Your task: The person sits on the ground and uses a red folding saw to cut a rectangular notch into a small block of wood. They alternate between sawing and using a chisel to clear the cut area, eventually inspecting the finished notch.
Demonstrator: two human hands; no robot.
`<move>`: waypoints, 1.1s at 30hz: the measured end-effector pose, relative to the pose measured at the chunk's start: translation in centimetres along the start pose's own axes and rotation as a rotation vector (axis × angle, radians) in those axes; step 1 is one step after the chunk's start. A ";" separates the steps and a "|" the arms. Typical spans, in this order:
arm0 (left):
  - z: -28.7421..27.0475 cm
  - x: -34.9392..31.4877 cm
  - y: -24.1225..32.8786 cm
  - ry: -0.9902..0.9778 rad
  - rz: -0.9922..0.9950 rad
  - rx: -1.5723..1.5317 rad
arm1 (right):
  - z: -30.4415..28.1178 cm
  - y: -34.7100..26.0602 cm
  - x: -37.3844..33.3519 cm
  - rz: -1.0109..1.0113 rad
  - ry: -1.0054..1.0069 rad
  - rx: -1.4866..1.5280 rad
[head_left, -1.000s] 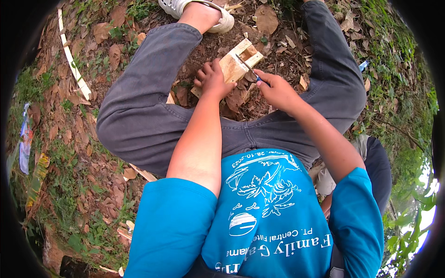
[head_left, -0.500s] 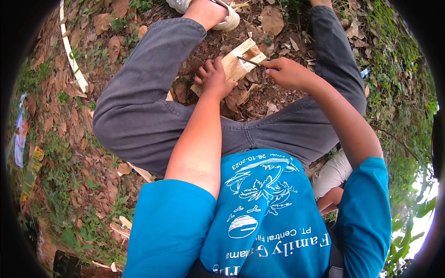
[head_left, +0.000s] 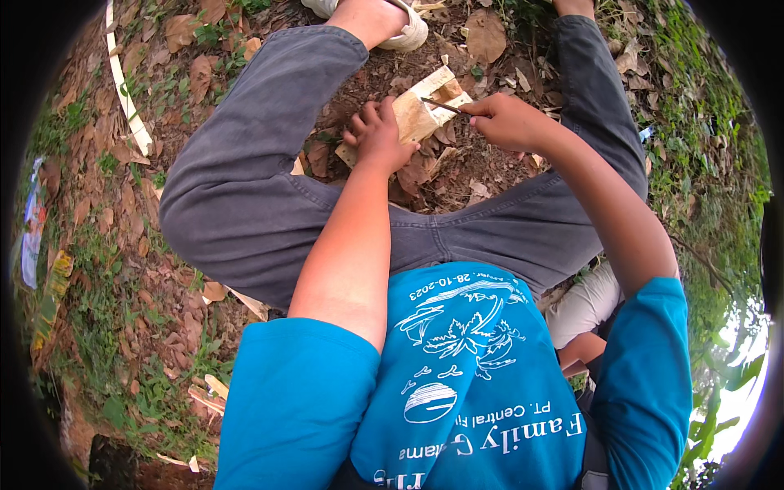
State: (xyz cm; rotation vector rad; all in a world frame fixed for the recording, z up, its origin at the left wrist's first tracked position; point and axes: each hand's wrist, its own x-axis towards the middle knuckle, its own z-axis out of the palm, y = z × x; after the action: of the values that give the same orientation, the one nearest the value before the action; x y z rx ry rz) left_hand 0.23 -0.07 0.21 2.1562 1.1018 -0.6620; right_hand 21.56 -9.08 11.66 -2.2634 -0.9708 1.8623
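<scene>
Between my spread legs lies a pale block of wood (head_left: 414, 121), angled up to the right, with a squared notch cut into its far end. My left hand (head_left: 379, 140) grips the block's near left part, fingers curled over its side. In my right hand (head_left: 506, 124) is a thin dark blade (head_left: 442, 106), apparently a knife; its tip touches the wood beside the notch. The handle is hidden inside my closed fingers.
Dry brown leaves (head_left: 487, 37) and wood chips litter the soil around the block. A long pale wooden strip (head_left: 122, 86) lies at far left, near a plastic wrapper (head_left: 34, 224). My grey-trousered legs (head_left: 245, 155) flank the block. Another person's pale-clothed leg (head_left: 581, 309) shows behind my right arm.
My right hand and the blade have shifted very slightly to the right along the block's end. My left hand keeps its hold on the wood.
</scene>
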 end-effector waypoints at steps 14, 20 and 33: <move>0.9 1.0 -0.6 0.036 0.016 0.005 | 17.9 -2.5 2.0 -0.112 0.610 0.446; 0.8 0.7 -0.8 0.058 0.028 0.008 | 10.2 0.3 -1.8 0.038 0.307 0.506; 0.0 0.2 0.1 -0.007 -0.004 0.017 | 6.6 6.6 -2.6 -0.064 0.399 0.550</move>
State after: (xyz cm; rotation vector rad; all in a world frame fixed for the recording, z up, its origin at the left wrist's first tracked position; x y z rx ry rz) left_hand 0.47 0.01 0.13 2.1645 1.1007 -0.6827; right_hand 18.21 -17.91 9.36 -2.0970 -0.4001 1.3484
